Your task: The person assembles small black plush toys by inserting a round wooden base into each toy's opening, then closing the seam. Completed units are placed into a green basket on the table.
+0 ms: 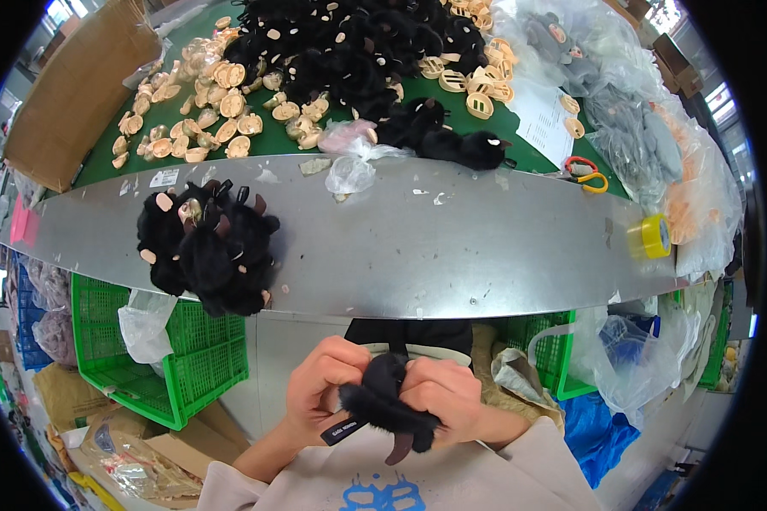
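Observation:
Between my two hands, in front of my chest, is a small black plush toy (389, 407) with a brown horn-like piece and a black fabric label hanging from it. My left hand (325, 383) grips its left side, fingers curled in. On the other side my right hand (445, 399) pinches it with bent fingers. The part between the fingertips is mostly hidden. Beyond my left hand, a cluster of black plush toys (217, 251) lies on the left of the grey metal table edge (400, 264).
A heap of black plush toys (341, 51) and many beige plastic shells (230, 102) cover the green surface. Scissors (586, 175) and yellow tape (654, 236) lie at the right. A green crate (158, 358) stands below left; plastic bags (635, 358) hang at the right.

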The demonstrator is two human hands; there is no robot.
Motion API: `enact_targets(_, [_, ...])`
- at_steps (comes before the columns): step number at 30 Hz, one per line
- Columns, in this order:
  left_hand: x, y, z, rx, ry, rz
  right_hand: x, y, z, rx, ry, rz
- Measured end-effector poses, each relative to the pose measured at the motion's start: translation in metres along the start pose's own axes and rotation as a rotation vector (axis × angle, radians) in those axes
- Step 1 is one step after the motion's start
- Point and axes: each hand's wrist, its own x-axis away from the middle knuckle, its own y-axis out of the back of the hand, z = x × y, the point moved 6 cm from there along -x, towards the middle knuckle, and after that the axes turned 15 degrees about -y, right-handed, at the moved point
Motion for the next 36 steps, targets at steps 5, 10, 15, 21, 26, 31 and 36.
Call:
enact_targets(5, [-0.013, -0.005, -0.004, -0.138, 0.018, -0.077, -0.002, 0.001, -0.003, 0.096, 0.071, -0.250])
enact_targets(10, [-0.015, -0.011, -0.004, -0.316, -0.043, -0.132, 0.006, 0.003, -0.009, 0.187, -0.001, -0.412])
enact_targets(15, [-0.011, -0.004, -0.001, -0.481, -0.182, -0.183, 0.004, -0.006, -0.009, 0.267, -0.010, -0.421])
enact_targets(21, [-0.010, 0.001, 0.007, -0.402, -0.102, -0.376, 0.000, -0.012, -0.003, 0.283, -0.008, -0.323])
enact_targets(26, [-0.022, -0.002, 0.001, -0.670, -0.105, -0.254, -0.001, -0.013, -0.028, -0.016, -0.217, -0.214])
enact_targets(31, [-0.019, -0.018, 0.004, -0.533, -0.019, 0.022, -0.004, 0.012, -0.063, -0.380, -0.550, -0.395])
enact_targets(36, [-0.016, 0.002, 0.015, -0.153, 0.284, -0.282, 0.001, 0.014, -0.076, -0.315, -0.632, -0.334])
